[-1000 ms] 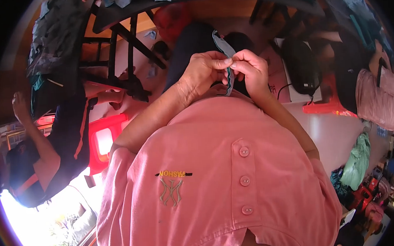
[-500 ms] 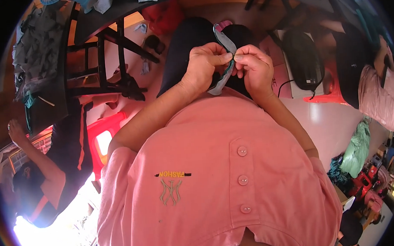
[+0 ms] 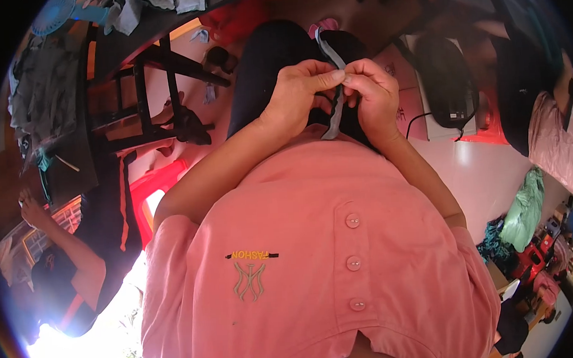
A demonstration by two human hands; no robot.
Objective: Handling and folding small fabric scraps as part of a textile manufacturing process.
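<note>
A narrow strip of grey-blue fabric (image 3: pixel 336 118) runs between my hands over my lap, its far end reaching past my fingers toward the knees. My left hand (image 3: pixel 300 91) pinches the strip near its middle, thumb against the fingers. Thumb and fingertips of my right hand (image 3: pixel 374 93) are closed on the same spot, touching the left thumb. The part of the strip under the fingertips is hidden. Beyond the hands, a small pink piece (image 3: pixel 324 26) shows by the strip's far end, on or near my dark trousers (image 3: pixel 271 63).
At left, a dark table (image 3: pixel 81 160) bears piled grey cloth pieces (image 3: pixel 45 94), with a black stool frame (image 3: pixel 143 96) beside it. A person (image 3: pixel 70 261) sits at lower left. On the right are a black bag (image 3: pixel 447 86) on a red stool (image 3: pixel 491 123) and green cloth (image 3: pixel 524 208).
The strip has turned and now hangs narrower and straighter between my hands. My pinched fingertips have moved slightly up. The view has shifted a little.
</note>
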